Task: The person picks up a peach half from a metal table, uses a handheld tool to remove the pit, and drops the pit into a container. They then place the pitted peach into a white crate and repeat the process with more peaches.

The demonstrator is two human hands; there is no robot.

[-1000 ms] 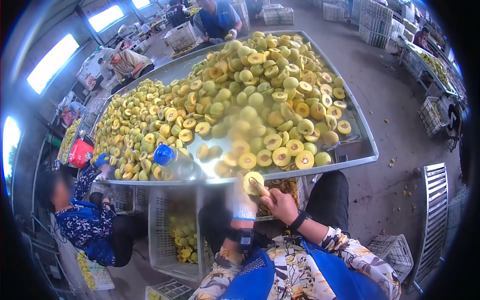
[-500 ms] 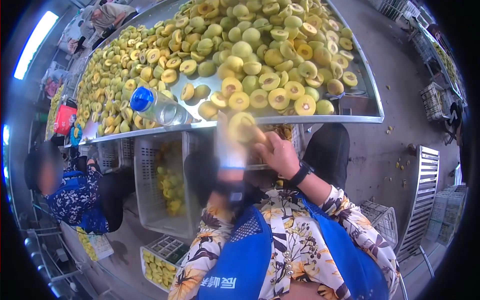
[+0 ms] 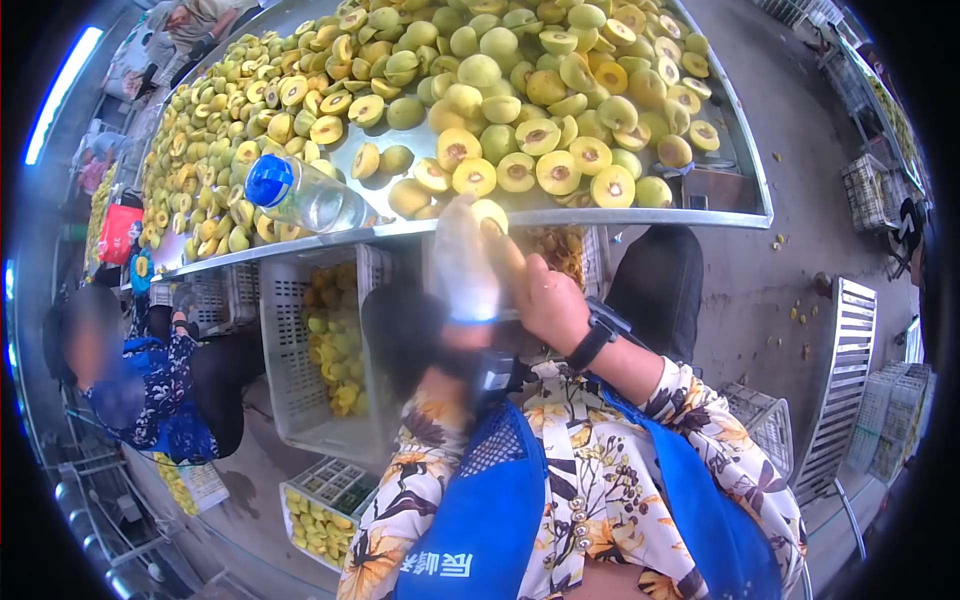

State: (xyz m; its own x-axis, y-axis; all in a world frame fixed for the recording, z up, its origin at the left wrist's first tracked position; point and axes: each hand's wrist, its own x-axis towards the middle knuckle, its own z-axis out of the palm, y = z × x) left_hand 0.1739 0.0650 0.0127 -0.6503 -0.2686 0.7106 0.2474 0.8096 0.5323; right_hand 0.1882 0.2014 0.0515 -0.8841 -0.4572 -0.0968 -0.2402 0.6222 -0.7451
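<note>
My left hand (image 3: 466, 268), in a whitish glove, is raised at the near edge of the metal table and closed around a halved yellow-green stone fruit (image 3: 490, 213). Motion blurs the glove and its fingers. Close on its right is my right hand (image 3: 556, 308), bare, with curled fingers pressed together. A blurred brownish shape shows at its fingertips, against the fruit; what it is I cannot make out. Just beyond both hands, halved fruits (image 3: 516, 172) with brown centres lie on the metal table (image 3: 600, 216), beside a heap of similar fruit.
A clear bottle with a blue cap (image 3: 270, 181) lies tilted near the table edge. Below stands a white crate (image 3: 290, 400) holding fruit pieces, with another crate (image 3: 350, 490) nearer. On the left sits a co-worker (image 3: 150, 390). A slatted rack (image 3: 845, 380) stands on the right.
The fruit half in my left hand has turned, showing less of its cut face, and both hands remain close together. The view has shifted slightly.
</note>
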